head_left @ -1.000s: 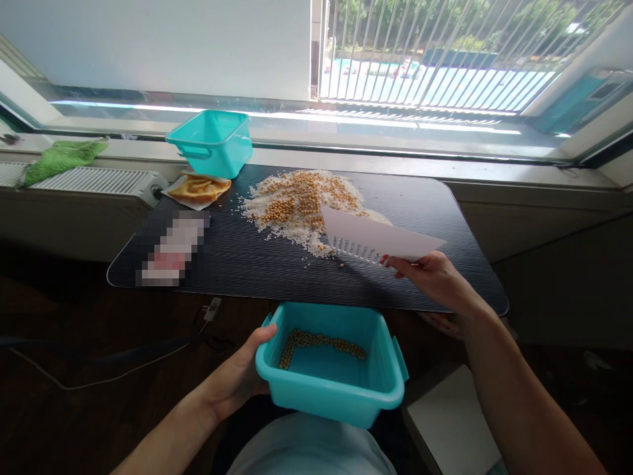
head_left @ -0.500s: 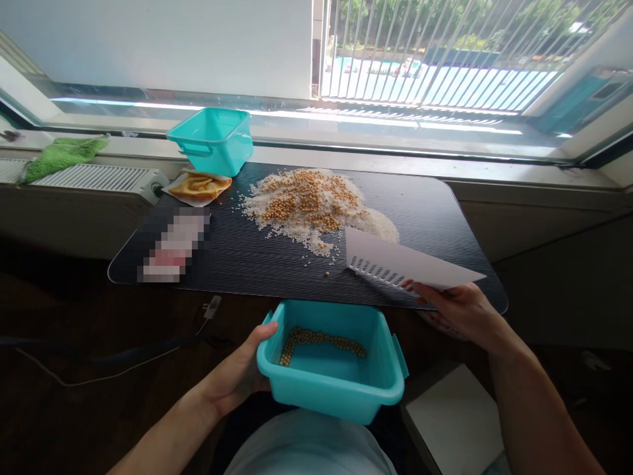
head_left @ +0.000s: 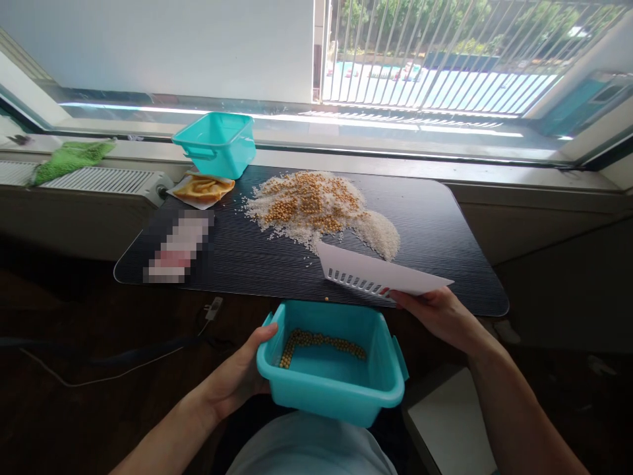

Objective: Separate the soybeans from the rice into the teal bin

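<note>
Above the near edge of the desk [head_left: 247, 270], the white slotted sheet [head_left: 378, 265] is pinched in the right hand [head_left: 438, 316]: light and fairly stiff, by the look of it, best gripped at that right end. Just nearer, the left hand [head_left: 242, 369] clasps the left rim of the near tub [head_left: 331, 399], yellowish beans [head_left: 321, 338] banked along its left and far walls. Out beyond, a mixed heap [head_left: 306, 198] of beans and white grains [head_left: 380, 234]; far left stands another tub [head_left: 240, 155], its bottom out of sight.

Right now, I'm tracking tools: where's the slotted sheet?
The sheet is right of centre in the head view, in the right hand, nearer the camera than the grain pile.
</note>
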Motion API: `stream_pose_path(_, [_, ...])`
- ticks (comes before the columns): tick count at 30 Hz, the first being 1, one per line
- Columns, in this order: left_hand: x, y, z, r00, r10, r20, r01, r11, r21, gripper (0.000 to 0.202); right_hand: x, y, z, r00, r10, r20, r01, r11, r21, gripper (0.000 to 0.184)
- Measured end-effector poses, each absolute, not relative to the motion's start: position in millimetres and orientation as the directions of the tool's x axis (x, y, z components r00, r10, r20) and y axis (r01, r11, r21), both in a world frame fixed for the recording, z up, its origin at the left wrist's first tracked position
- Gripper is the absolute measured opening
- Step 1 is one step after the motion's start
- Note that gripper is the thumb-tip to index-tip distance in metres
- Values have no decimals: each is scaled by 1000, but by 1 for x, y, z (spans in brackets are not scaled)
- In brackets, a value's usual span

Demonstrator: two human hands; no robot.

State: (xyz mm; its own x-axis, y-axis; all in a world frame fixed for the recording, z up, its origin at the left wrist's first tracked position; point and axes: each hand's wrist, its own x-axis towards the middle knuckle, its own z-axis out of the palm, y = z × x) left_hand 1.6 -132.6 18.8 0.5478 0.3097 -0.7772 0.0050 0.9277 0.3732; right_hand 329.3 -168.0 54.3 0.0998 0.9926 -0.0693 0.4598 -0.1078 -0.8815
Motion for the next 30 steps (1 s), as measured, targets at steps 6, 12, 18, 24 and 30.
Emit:
stream_pose_path(6, [-5, -131, 22, 539, 315, -781, 0, 927, 374, 65, 327, -159, 63, 99, 993, -67, 465, -105, -879, 43])
stream_pose_path(12, [-9, -130, 19, 528, 327, -784, 3, 922, 386, 64, 332, -117, 55, 287, 958, -11, 557, -176, -811, 40])
stream_pose_path(18, [-11, -130, 21, 534, 334, -777, 1, 918, 396, 66, 333, -108, 54, 210, 977, -25, 571, -143, -808, 38])
stream_pose_path(24, [-10, -128, 22, 526, 323, -787, 5, 924, 383, 69, 332, -116, 62, 193, 980, -47, 526, -143, -838, 40])
stream_pose_path(30, [-9, -128, 21, 543, 332, -772, -5, 920, 392, 67, 334, -101, 53, 203, 978, -35, 509, -137, -850, 37])
